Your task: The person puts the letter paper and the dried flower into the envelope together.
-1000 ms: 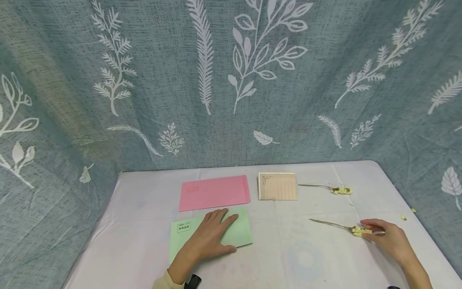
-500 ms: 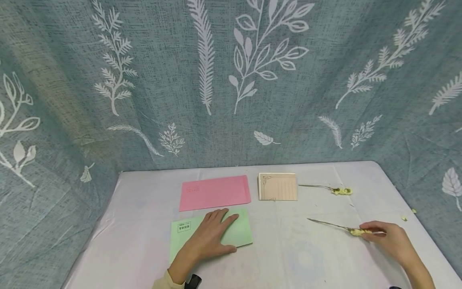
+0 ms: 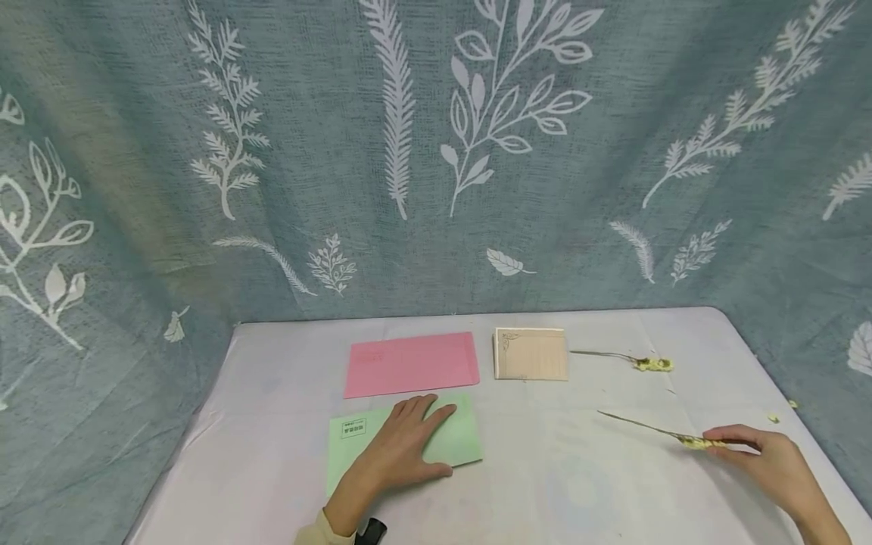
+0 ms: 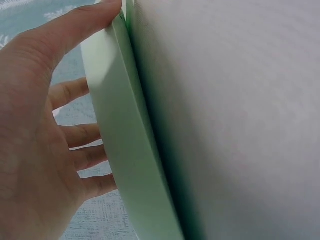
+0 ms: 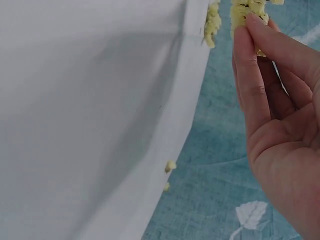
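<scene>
My right hand [image 3: 766, 458] pinches the yellow flower head of a dried flower sprig [image 3: 693, 442] between thumb and fingertips. Its thin brown stem points left, toward the middle of the table. In the right wrist view the crinkled yellow petals [image 5: 245, 20] show at the fingertips, and the rest of the sprig is out of frame. My left hand [image 3: 403, 446] lies spread over a light green envelope [image 3: 455, 435] with black print at its left. Seen from the left wrist, the thumb reaches the envelope's near edge [image 4: 125, 110], and the other fingers extend behind it.
Behind the green envelope lies a pink envelope [image 3: 412, 365], with a tan decorated card [image 3: 531, 354] to its right. A second yellow sprig [image 3: 652, 364] lies beside the card. Petal bits [image 3: 773, 418] are near the table's right edge. Teal leaf-patterned cloth [image 3: 436, 151] surrounds the table [image 3: 545, 492].
My right hand has closed on the flower head and shifted right with the sprig. The head view has turned slightly. My left hand stays on the green envelope.
</scene>
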The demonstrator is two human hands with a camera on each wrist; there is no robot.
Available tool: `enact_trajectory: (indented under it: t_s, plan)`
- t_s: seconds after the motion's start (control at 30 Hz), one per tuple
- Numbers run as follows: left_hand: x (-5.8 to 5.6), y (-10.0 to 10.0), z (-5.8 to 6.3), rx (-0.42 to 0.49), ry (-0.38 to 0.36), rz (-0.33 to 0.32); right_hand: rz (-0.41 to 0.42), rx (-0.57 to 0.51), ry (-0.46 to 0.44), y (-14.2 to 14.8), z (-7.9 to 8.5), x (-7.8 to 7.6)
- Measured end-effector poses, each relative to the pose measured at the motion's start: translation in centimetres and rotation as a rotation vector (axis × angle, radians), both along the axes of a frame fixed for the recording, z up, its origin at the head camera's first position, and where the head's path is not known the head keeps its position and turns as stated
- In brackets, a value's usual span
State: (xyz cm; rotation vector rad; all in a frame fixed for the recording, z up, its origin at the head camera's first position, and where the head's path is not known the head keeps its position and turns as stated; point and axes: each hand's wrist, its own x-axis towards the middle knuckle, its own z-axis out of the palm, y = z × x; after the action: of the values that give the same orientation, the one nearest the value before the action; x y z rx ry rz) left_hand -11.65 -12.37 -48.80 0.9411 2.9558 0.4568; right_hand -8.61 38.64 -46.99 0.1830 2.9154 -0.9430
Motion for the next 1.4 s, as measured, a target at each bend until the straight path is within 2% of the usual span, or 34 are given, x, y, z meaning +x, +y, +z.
enact_trajectory:
  t_s: [0.1, 0.3, 0.67, 0.93, 1.4]
  plan:
    - [0.0, 0.0, -0.1, -0.007, 0.01, 0.006, -0.006, -0.015, -0.018, 0.4, -0.1, 0.3]
    - [0.1, 0.2, -0.1, 0.01, 0.02, 0.005, 0.06, -0.069, 0.023, -0.6, -0.6, 0.0]
    - [0.2, 0.4, -0.2, 0.013, 0.015, 0.002, 0.169, -0.141, 0.115, -4.7, -1.4, -2.3]
    - [0.2, 0.5, -0.1, 0.009, 0.025, 0.001, 0.204, -0.158, 0.099, -7.5, -1.9, -3.7]
    - [0.2, 0.5, 0.0, 0.004, 0.03, -0.003, 0.344, -0.216, 0.115, -11.4, -2.2, -5.4]
